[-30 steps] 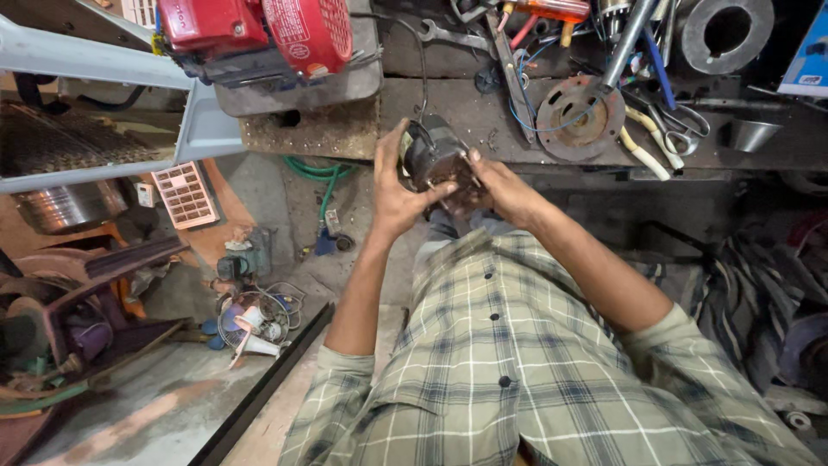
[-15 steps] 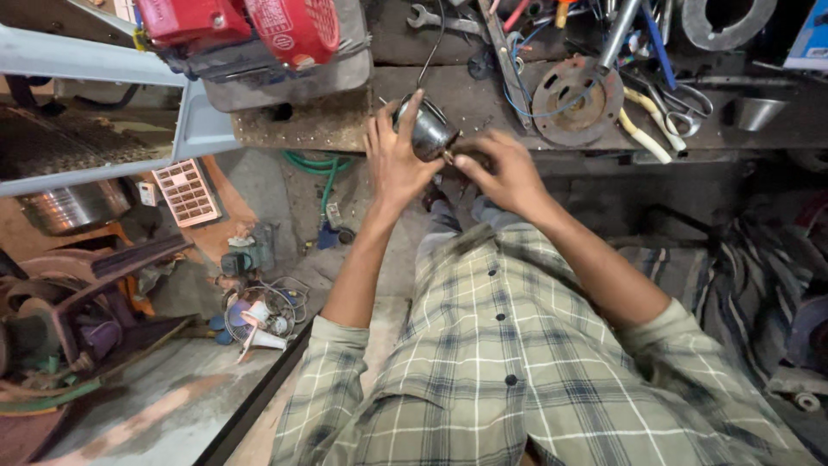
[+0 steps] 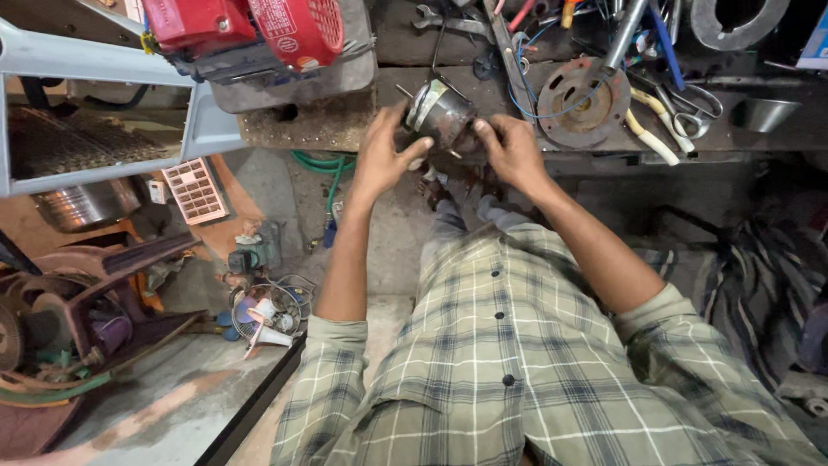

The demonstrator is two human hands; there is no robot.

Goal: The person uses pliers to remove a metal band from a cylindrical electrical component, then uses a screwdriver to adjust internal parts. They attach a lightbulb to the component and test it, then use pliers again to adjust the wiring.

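Note:
A small dark round motor with a thin shaft sticking out lies at the front edge of the workbench. My left hand cups its left side with the fingers spread. My right hand grips its right side from below. Both forearms reach forward over my green plaid shirt. The motor's underside is hidden by my fingers.
A red engine unit sits at the bench's left. A rusty round plate, spanners, scissors and loose tools crowd the right. A grey metal frame, a green hose and small parts lie on the floor at left.
Both hands have carried the motor away from my body and up to the bench edge; it now rests there between them.

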